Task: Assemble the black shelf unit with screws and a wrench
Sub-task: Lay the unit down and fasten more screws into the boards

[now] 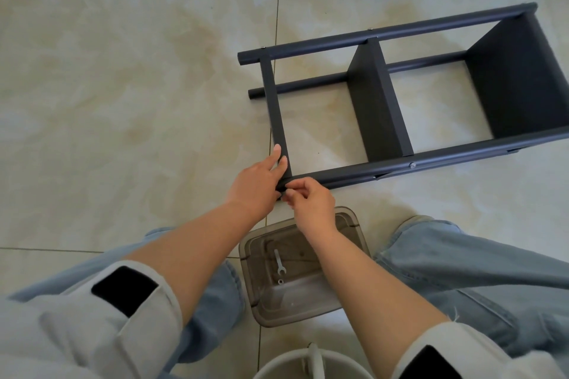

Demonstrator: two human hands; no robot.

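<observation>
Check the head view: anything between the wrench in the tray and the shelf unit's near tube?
Yes. The right hand and its forearm cross above the clear tray between the wrench and the near tube, fingers pinching at the tube's end.

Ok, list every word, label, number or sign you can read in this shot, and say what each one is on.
None: no readable text shows anywhere in the head view.
Black shelf unit: plain panels and tubes, no label or print.
Wrench in the clear plastic bin: any size stamp is too small to tell.
Black patches on the sleeves: blank, no lettering.
</observation>
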